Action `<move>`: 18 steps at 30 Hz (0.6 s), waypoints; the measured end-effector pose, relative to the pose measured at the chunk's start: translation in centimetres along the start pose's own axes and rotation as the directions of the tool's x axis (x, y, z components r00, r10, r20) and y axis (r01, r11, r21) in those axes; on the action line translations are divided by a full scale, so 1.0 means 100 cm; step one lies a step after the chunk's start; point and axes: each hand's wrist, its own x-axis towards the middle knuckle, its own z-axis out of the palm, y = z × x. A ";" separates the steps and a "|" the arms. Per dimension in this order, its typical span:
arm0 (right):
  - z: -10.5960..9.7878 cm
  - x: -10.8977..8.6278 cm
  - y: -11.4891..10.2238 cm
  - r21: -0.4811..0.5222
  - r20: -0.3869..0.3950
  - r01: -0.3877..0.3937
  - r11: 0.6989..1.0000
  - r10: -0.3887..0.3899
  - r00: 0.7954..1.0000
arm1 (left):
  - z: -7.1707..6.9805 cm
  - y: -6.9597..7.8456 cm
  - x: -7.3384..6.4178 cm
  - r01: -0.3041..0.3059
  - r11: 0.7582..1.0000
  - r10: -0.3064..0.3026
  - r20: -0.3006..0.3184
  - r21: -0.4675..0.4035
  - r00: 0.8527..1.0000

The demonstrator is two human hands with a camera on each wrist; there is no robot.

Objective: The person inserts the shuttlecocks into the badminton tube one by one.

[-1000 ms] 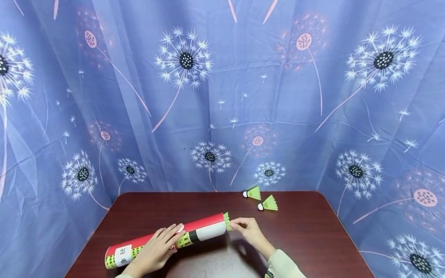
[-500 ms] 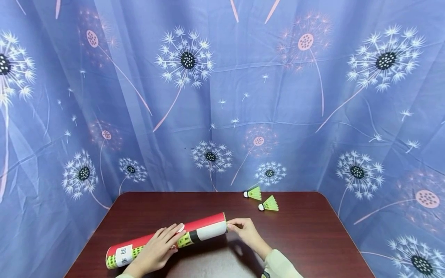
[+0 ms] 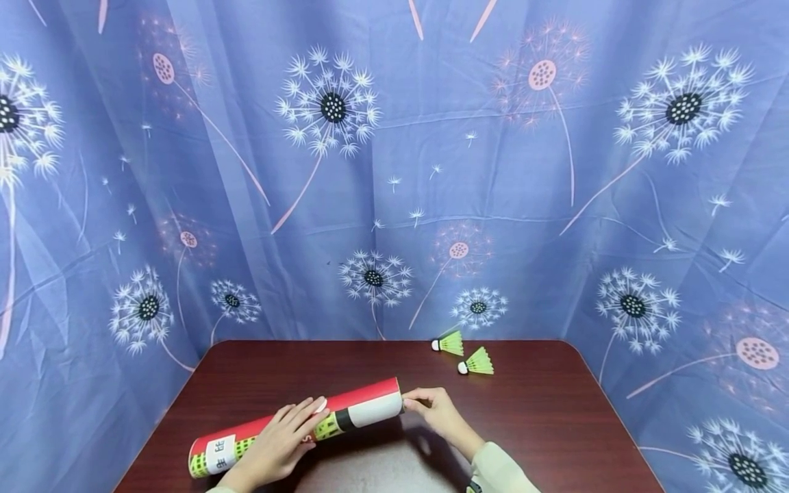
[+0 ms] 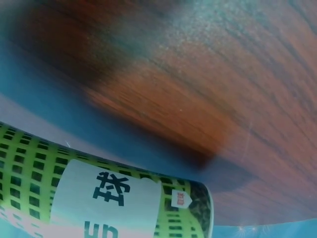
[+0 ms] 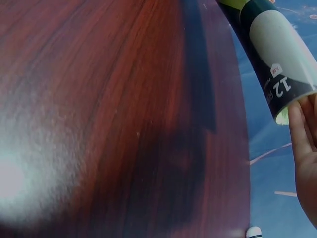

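Note:
A long shuttlecock tube (image 3: pixel 370 408), red and white with a green grid pattern, lies slanted with its mouth toward the right. My left hand (image 3: pixel 280 438) grips it around the middle, fingers laid across the top. At the mouth, the thumb and index finger of my right hand (image 3: pixel 440 414) pinch at the rim. In the right wrist view, the yellow-green skirt of a shuttlecock (image 5: pixel 282 117) shows just inside the opening beside the fingers; the remainder is hidden by the tube. The tube's far left end, with a white label (image 4: pixel 106 203), fills the left wrist view's lower part.
Two yellow-green shuttlecocks with white heads lie near the table's back edge, one shuttlecock (image 3: pixel 450 343) behind the other shuttlecock (image 3: pixel 477 361). A blue dandelion-print curtain (image 3: pixel 394 171) surrounds the back and sides of the dark red wooden table (image 3: pixel 542 411).
One second ago the shuttlecock's green skirt stuck out of the tube's mouth; it has slid left inside, my right hand moving with it. The left hand stays in place.

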 end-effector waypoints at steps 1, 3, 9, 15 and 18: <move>-0.002 0.000 0.001 -0.003 0.005 0.007 1.000 -0.007 1.000 | 0.000 -0.001 0.000 0.000 1.000 0.000 0.004 0.000 1.000; -0.008 0.000 0.003 -0.005 0.010 0.018 1.000 -0.018 1.000 | 0.000 -0.002 -0.001 0.000 1.000 0.000 0.008 0.010 1.000; -0.034 -0.002 0.012 0.045 -0.033 -0.011 0.999 0.013 0.999 | 0.000 -0.005 -0.003 -0.004 1.000 0.004 0.011 0.029 1.000; -0.063 -0.005 0.005 -0.028 -0.186 -0.138 0.990 0.131 0.974 | -0.001 -0.006 -0.004 -0.010 1.000 0.010 -0.013 0.004 1.000; -0.080 -0.008 0.000 -0.123 -0.319 -0.204 0.971 0.156 0.935 | -0.001 -0.006 -0.004 -0.009 1.000 0.009 -0.005 0.006 1.000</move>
